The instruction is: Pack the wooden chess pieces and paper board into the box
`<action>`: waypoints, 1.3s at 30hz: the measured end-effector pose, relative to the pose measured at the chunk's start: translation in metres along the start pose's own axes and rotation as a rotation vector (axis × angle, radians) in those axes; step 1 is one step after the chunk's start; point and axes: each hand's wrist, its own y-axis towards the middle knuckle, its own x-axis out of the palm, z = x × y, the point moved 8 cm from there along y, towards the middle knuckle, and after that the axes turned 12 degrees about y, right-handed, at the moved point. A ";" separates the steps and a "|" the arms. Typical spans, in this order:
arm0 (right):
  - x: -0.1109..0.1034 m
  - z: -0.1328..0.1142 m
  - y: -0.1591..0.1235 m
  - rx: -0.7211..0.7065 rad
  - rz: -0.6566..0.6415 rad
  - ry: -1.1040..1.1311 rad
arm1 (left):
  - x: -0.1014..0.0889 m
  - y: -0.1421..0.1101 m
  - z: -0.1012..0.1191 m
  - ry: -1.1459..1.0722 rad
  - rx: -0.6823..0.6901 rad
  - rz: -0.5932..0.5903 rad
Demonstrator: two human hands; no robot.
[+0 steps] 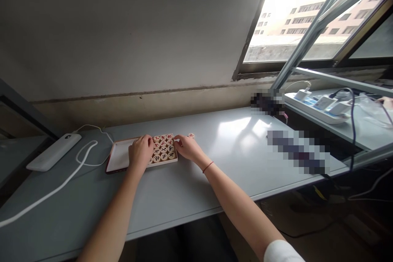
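Note:
A shallow box (162, 161) of round wooden Chinese chess pieces (163, 149), marked in red and black characters, lies on the desk. The pieces sit in rows inside it. My left hand (141, 152) is closed at the box's left side, its curled fingers hiding that edge and some pieces. At the opposite side, my right hand (188, 147) has bent fingers against the right rim. Just behind that hand lies one loose chess piece (191, 135) with a red character. The open lid (119, 155), white inside with a dark red edge, lies left of the box, partly behind my left hand.
A white power bank (54, 152) with a white cable (61, 186) lies on the left of the grey desk (172, 196). Blurred-out items lie on the right. A white power strip (319, 108) with plugs rests on the adjoining desk, behind a metal frame. The wall rises behind.

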 end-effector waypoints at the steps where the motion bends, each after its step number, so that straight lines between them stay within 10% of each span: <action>1: -0.001 -0.001 0.000 -0.006 0.013 -0.006 | -0.001 0.001 -0.001 -0.015 -0.002 0.018; 7: -0.009 -0.042 -0.016 -0.330 0.263 -0.004 | -0.028 -0.004 0.010 -0.384 0.114 0.206; 13: -0.006 -0.063 -0.026 -0.517 0.272 0.127 | -0.016 -0.013 0.028 -0.805 0.068 0.008; 20: -0.054 -0.004 -0.006 -0.206 0.440 0.099 | -0.014 -0.004 -0.001 -0.625 -0.020 0.072; 27: -0.047 0.046 0.005 0.085 0.187 -0.084 | 0.001 0.006 -0.031 -0.382 -0.107 0.025; 39: -0.044 0.056 0.011 0.060 0.212 -0.118 | 0.017 0.007 -0.035 -0.300 -0.111 -0.075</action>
